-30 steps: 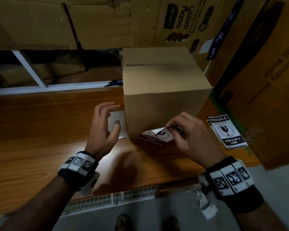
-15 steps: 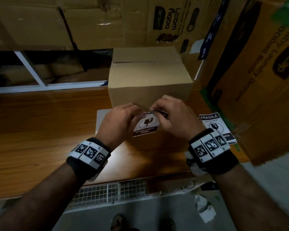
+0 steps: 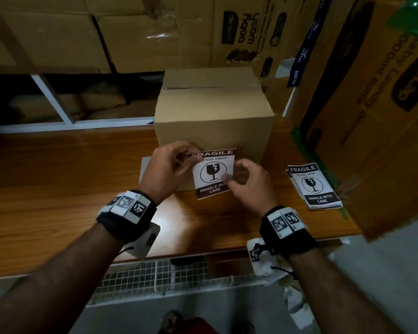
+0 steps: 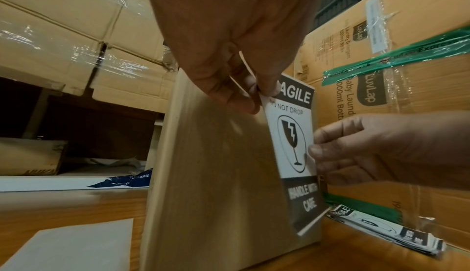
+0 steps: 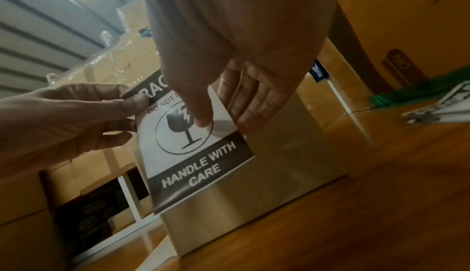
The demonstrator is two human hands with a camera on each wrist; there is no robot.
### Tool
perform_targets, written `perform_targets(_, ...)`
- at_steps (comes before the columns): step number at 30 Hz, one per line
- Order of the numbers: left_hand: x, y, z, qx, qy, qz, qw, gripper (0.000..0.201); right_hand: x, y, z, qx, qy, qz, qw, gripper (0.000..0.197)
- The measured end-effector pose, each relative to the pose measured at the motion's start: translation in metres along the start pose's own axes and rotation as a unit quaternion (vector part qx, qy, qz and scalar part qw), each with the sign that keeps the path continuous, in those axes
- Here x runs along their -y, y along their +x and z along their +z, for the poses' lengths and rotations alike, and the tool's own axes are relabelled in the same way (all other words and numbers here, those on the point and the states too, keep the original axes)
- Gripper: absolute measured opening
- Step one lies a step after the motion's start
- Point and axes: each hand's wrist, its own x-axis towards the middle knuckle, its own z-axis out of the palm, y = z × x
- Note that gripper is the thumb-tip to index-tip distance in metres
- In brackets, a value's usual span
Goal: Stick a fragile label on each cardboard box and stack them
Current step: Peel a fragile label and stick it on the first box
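Note:
A plain cardboard box (image 3: 215,112) stands on the wooden table (image 3: 58,189). A black-and-white fragile label (image 3: 214,174) is held upright in front of its near face, the lower edge free of the cardboard. My left hand (image 3: 193,157) pinches the label's top left corner. My right hand (image 3: 229,177) pinches its right edge, thumb on the print and fingers behind. In the left wrist view the label (image 4: 292,138) stands off the box (image 4: 216,174). The right wrist view shows my thumb (image 5: 201,114) on the label (image 5: 193,154).
A stack of fragile labels (image 3: 314,186) lies on the table right of the box. A white backing sheet (image 3: 145,169) lies left of it. Large printed cartons (image 3: 372,116) wall in the right side and back. A wire grille (image 3: 155,276) runs below the table's front edge.
The label has come up from the table and turned upright against the box front. My left hand has taken its top left corner, and my right hand shifted to its right edge.

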Motion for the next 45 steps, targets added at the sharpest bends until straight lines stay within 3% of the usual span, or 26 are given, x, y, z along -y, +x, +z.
perform_targets(4,-0.002,0.005,0.003,-0.001,-0.002,-0.007,1.0,0.017,-0.007,0.006,0.008,-0.005,0.056,0.043,0.998,0.011)
perform_targets(8,-0.002,0.004,0.007,-0.017,0.098,0.048,0.994,0.03,-0.01,0.013,0.018,-0.046,0.089,0.065,0.993,0.027)
perform_targets(12,-0.006,0.002,0.008,-0.04,0.183,0.084,0.979,0.029,-0.011,0.014,0.023,-0.052,0.122,0.075,0.988,0.03)
perform_targets(25,-0.015,0.009,0.003,-0.051,0.174,0.082,0.98,0.027,-0.022,0.016,0.026,-0.042,0.17,0.077,0.982,0.016)
perform_targets(31,-0.015,0.007,0.006,-0.101,0.252,0.083,0.959,0.027,-0.023,0.021,0.028,-0.025,0.216,0.107,0.97,0.016)
perform_targets(38,-0.008,0.011,0.002,-0.112,0.33,0.113,0.931,0.031,-0.021,0.023,0.027,-0.043,0.172,0.06,0.982,0.006)
perform_targets(45,-0.004,0.018,0.001,-0.091,0.327,0.121,0.933,0.032,-0.021,0.027,0.028,-0.052,0.155,0.073,0.984,0.033)
